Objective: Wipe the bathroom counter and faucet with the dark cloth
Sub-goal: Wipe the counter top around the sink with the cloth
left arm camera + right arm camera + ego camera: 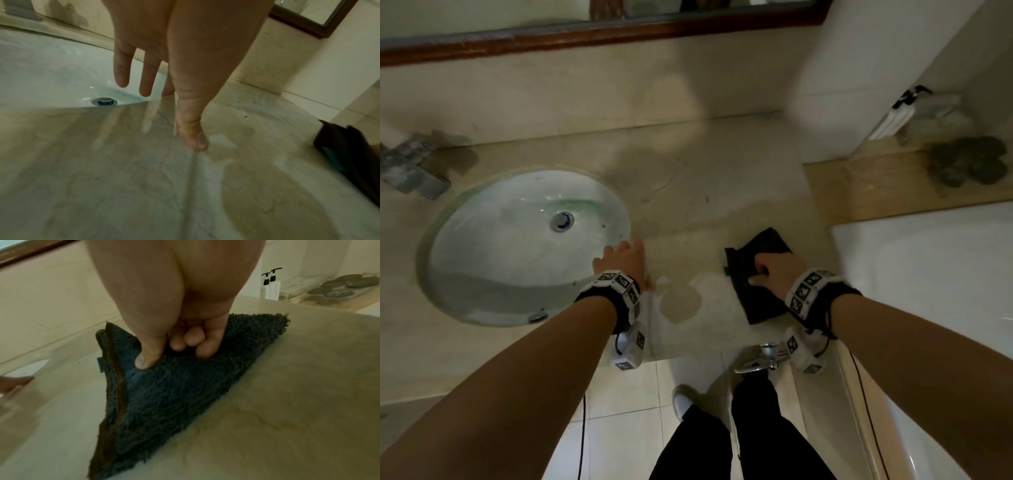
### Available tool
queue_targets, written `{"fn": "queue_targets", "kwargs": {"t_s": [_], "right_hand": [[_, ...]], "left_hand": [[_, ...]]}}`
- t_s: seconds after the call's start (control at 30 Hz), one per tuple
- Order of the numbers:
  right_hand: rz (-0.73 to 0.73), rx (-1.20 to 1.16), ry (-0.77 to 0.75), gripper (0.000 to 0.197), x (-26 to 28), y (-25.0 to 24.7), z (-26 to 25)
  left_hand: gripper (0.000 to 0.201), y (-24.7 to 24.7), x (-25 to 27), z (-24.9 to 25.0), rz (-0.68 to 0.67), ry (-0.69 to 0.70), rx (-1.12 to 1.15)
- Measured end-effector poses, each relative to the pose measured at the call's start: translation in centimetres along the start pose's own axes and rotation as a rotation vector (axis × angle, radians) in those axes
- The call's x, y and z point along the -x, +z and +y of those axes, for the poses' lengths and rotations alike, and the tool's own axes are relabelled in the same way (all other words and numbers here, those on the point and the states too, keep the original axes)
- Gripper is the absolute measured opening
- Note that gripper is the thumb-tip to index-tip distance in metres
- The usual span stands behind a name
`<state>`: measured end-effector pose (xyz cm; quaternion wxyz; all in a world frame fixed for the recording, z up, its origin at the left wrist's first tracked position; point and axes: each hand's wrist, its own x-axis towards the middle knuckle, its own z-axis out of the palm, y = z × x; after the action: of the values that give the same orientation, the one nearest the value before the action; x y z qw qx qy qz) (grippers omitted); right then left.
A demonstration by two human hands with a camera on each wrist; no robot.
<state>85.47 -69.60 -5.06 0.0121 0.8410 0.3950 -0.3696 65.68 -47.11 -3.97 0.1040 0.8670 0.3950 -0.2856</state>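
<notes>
The dark cloth (756, 274) (176, 386) lies folded on the beige stone counter (705, 192), right of the sink. My right hand (774, 274) (170, 347) pinches a fold of it between thumb and curled fingers. My left hand (623, 260) (160, 91) rests on the counter at the basin's right rim, fingers straight and holding nothing; its thumb touches the wet stone. The cloth's edge (349, 154) shows at the right of the left wrist view. The grey faucet (410, 168) stands at the far left behind the white oval sink (493, 260).
Wet patches and streaks (681, 301) mark the counter near its front edge. Two pump bottles (270, 285) and dark round stones (969, 161) sit on a wooden ledge at the right. A white bathtub rim (928, 274) borders the counter. A mirror frame (599, 32) runs along the back wall.
</notes>
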Motion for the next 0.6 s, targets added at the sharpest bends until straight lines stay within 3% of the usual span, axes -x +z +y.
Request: {"fn": "queue_targets", "kwargs": {"t_s": [0.3,0.43,0.6], "right_hand": [[0.028,-0.174,0.051,0.027,0.1,0.5,0.5],[0.050,-0.456,0.167,0.028,-2.0,-1.1,-0.1],[0.161,-0.513,0.202,0.030,-6.5,-4.6,-1.0]], "left_hand": [[0.094,0.3,-0.5,-0.3,0.005,-0.005,0.055],[0.100,0.6,-0.6,-0.3,0.025,0.006,0.056],[0.094,0.9,-0.7,-0.6,0.032,0.009,0.040]]}}
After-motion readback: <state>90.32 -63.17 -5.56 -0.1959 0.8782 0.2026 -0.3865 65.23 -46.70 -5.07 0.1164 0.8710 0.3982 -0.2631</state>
